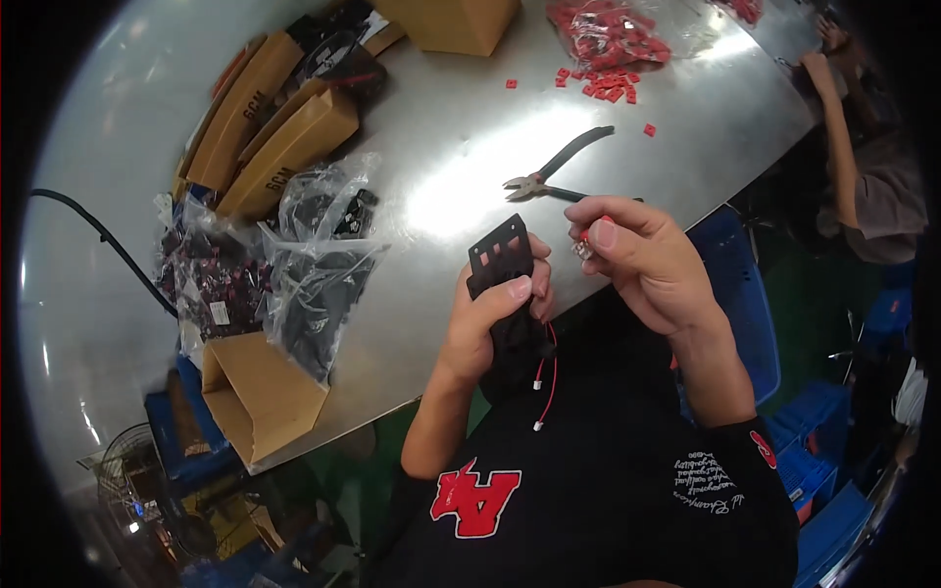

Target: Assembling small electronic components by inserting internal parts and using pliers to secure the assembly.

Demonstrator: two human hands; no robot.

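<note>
In my left hand (490, 304) is a black plastic panel (502, 251) with rectangular slots, tilted upward, my thumb across its front. Thin red and dark wires (556, 377) hang below that hand, ending in small white connectors (538, 425). My right hand (642, 255) is closed in a pinch, just right of the panel and apart from it. Between its thumb and fingers sits a small red part (594, 233) with a pale, shiny lower end, mostly covered by the fingertips. Diagonal pliers (534, 184) with dark handles lie on the metal table beyond my hands, jaws apart.
Loose red pieces (610, 86) lie by a clear bag of red parts (610, 34) at the far side. Cardboard boxes (284, 152) and plastic bags of dark parts (319, 265) crowd the table's left. At right, blue crates (745, 304) stand below the edge; another person (872, 196) works beyond.
</note>
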